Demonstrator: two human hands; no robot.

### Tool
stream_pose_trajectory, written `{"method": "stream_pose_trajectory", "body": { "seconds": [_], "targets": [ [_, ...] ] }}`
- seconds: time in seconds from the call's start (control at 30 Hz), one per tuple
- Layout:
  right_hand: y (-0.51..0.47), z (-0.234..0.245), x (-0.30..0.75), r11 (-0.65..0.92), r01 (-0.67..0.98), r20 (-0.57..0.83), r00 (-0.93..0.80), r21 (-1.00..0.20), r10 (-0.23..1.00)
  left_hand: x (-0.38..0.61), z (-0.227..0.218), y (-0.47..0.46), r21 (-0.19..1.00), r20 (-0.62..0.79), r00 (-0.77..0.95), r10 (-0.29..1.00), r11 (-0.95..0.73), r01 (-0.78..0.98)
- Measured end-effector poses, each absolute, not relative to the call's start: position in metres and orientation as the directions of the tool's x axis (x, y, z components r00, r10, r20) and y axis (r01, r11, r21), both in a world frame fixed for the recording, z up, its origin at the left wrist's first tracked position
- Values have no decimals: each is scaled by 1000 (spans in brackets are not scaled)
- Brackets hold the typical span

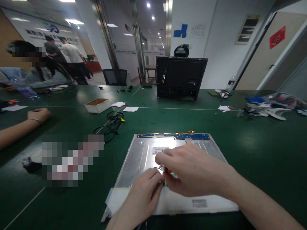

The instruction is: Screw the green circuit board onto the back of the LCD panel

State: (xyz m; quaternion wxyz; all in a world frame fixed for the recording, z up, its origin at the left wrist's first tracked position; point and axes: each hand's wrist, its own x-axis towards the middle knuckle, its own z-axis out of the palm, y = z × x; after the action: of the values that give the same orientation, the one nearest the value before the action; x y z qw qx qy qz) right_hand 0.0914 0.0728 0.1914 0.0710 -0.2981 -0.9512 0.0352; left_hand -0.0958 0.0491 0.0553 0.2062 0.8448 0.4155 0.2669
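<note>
One metal-backed display panel (pixel 129 166) lies flat at the near edge of the desk (pixel 249 150), a blue circuit board (pixel 163 136) along its far edge. Over its near half, the right hand (pixel 192 167) is closed around a red-and-black tool (pixel 167 169); the left hand (pixel 144 188) curls just beside, by a small green circuit board (pixel 165 183), its grip hidden, so I cannot tell what it holds. A black monitor housing (pixel 181 76) stands near the desk's far edge

Hands (pixel 145 188) over silver panel (pixel 141 159), right one (pixel 192 169) gripping red object (pixel 167 169), black cables (pixel 114 123) nearby
</note>
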Motion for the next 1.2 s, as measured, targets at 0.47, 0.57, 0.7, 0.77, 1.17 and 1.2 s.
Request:
{"method": "stream_pose_trajectory", "body": {
  "seconds": [0.47, 0.57, 0.7, 0.77, 1.17, 1.2],
  "targets": [
    [75, 188, 92, 819, 566, 123, -809, -96, 574, -96, 55, 49, 552, 312, 505, 805, -586, 593],
    [74, 191, 91, 818, 562, 106, -812, -122, 574, -96, 57, 49, 563, 299, 514, 804, -583, 585],
    [73, 193, 93, 828, 547, 97, -824, -121, 558, -96, 58, 49, 571, 286, 512, 810, -573, 588],
    [73, 192, 94, 836, 537, 108, -830, -111, 547, -96, 58, 48, 567, 284, 510, 812, -571, 593],
    [75, 186, 92, 830, 551, 151, -816, -86, 558, -98, 52, 49, 538, 348, 492, 798, -600, 592],
    [75, 185, 92, 826, 557, 151, -813, -85, 563, -97, 52, 49, 537, 347, 495, 797, -601, 591]
  ]
}}
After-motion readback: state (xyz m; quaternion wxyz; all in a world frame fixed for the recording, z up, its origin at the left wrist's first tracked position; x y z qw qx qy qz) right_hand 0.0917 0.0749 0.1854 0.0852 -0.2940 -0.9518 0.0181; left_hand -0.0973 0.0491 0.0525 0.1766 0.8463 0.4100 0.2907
